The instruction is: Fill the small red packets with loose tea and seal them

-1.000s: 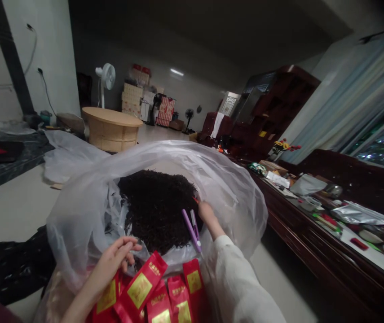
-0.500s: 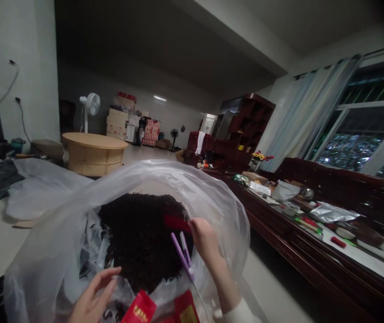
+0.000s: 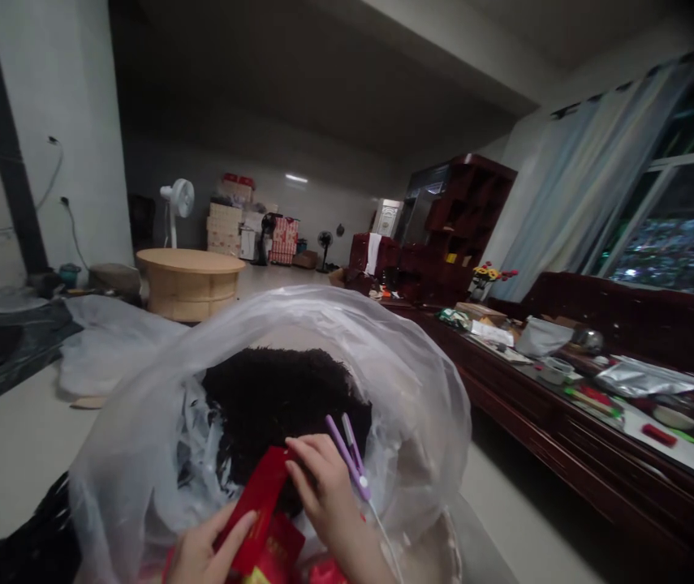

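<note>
A big clear plastic bag (image 3: 420, 381) stands open before me, filled with dark loose tea leaves (image 3: 273, 397). Over its near edge both hands hold one red foil packet (image 3: 258, 507). My left hand (image 3: 200, 551) pinches its lower end. My right hand (image 3: 322, 487) grips its upper end, fingers curled. A purple clip-like tool (image 3: 350, 454) sticks up beside my right hand; whether that hand holds it I cannot tell. More red packets (image 3: 279, 556) lie just below.
A long dark wooden table (image 3: 566, 422) runs along the right, cluttered with foil bags and small items. A round wooden table (image 3: 191, 280), a standing fan (image 3: 176, 203) and stacked boxes (image 3: 230, 223) stand at the back. Black sheeting (image 3: 6, 341) covers the left.
My right hand pulled back from the tea pile toward me with the red packet. My left hand rose and took hold of the packet's lower end. The view tilted up.
</note>
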